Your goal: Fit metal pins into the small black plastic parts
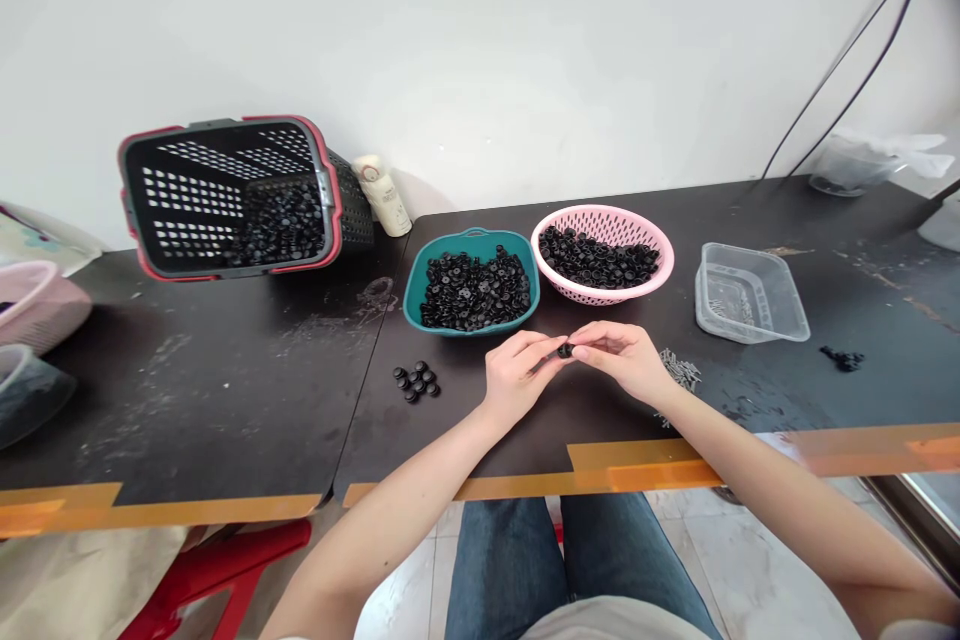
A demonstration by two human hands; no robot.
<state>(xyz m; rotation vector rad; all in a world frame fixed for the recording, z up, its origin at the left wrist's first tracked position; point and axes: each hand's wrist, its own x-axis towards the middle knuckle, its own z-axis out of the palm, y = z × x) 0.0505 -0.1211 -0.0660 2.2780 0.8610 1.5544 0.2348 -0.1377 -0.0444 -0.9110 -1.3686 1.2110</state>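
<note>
My left hand (520, 375) and my right hand (619, 360) meet above the dark table top (225, 400), pinching a small black round part (565, 350) between their fingertips. A thin dark pin or screw (541, 366) seems to lie in my left fingers, though it is too small to be sure. Just beyond my hands stand a teal bowl (409, 302) and a pink perforated colander (607, 216), both heaped with black round parts. Several loose black parts (416, 382) lie left of my left hand, and a pile of grey screws (681, 370) lies by my right hand.
A clear plastic tray (750, 292) holding some screws stands on the right, beyond it a small black heap (844, 358). A black-and-red crate (315, 155) with black parts leans at the back left, beside a white tube (382, 195). Orange tape (637, 465) lines the table's front edge.
</note>
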